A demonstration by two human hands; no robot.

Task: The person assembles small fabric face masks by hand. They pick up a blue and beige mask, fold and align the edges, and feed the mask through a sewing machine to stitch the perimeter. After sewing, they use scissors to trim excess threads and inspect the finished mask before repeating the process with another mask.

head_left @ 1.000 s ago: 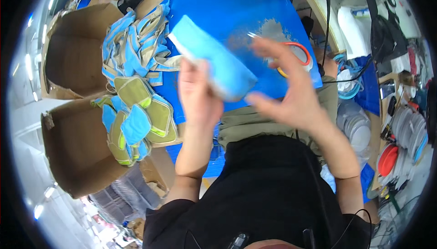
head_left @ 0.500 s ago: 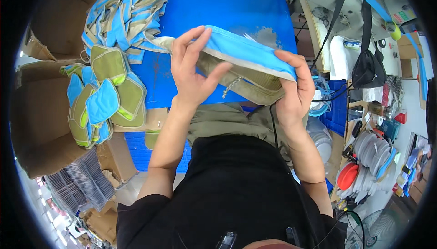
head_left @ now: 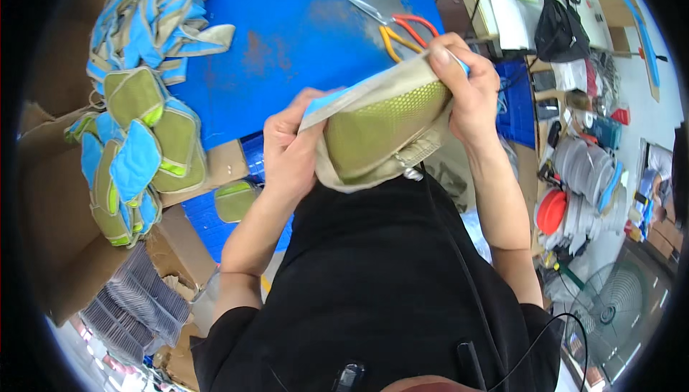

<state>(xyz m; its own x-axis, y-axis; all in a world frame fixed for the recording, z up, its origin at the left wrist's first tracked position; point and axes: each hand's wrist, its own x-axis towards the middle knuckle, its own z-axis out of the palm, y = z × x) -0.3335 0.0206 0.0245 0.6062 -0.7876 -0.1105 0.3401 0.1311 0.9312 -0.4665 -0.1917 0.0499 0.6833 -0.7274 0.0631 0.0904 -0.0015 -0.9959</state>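
Observation:
Between my hands, above the near edge of the blue table, is a fabric pouch (head_left: pixel 384 130) with an olive mesh panel, beige edging and a blue outer side. My left hand (head_left: pixel 291 137) pinches its left end, fingers behind the edge. My right hand (head_left: pixel 466 83) grips the upper right corner, with the thumb on the beige edging. A small zipper pull (head_left: pixel 412 173) dangles at the pouch's lower edge. Just beyond my right hand, scissors (head_left: pixel 395 25) with orange and red handles lie on the table, blades partly apart.
A pile of blue and beige fabric strips (head_left: pixel 154 19) lies at the table's far left. Nearer are stacked olive and blue pieces (head_left: pixel 136 155) beside a cardboard box (head_left: pixel 54 198). Another olive piece (head_left: pixel 235 201) rests lower down. At right are white reels (head_left: pixel 585 169) and a fan (head_left: pixel 608 312).
The pouch has been drawn nearer my body and tilted, so its mesh panel now faces up. My left hand has closed on its end. The scissors have come into sight.

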